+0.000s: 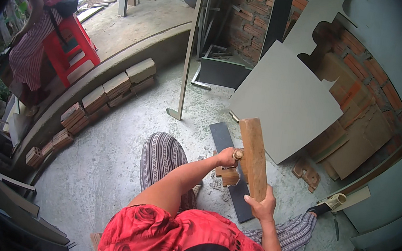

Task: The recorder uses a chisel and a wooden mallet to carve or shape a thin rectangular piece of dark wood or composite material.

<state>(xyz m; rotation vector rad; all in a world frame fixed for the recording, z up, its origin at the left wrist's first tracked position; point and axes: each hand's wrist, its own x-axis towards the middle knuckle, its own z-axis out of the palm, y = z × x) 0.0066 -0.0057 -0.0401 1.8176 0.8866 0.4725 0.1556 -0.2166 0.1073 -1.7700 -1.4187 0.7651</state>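
Observation:
My left hand (227,157) is closed around a chisel (238,154); only the round top of its handle shows above my fist, and its blade is hidden. Beneath that hand, a small carved piece of brown wood (229,177) lies across a long dark board (241,204), with wood chips around it. My right hand (262,205) grips the lower end of a thick wooden mallet (254,149), a long block-like bar. It is tilted, with its upper part right beside the chisel's top; whether they touch, I cannot tell.
Another carved wood piece (307,174) lies on the floor to the right, near a large grey panel (289,101) and cardboard (358,150). A thin tool (336,227) rests further right. Bricks (101,97) line a low curb at left. Beyond it, a person (40,20) bends beside a red stool (72,47).

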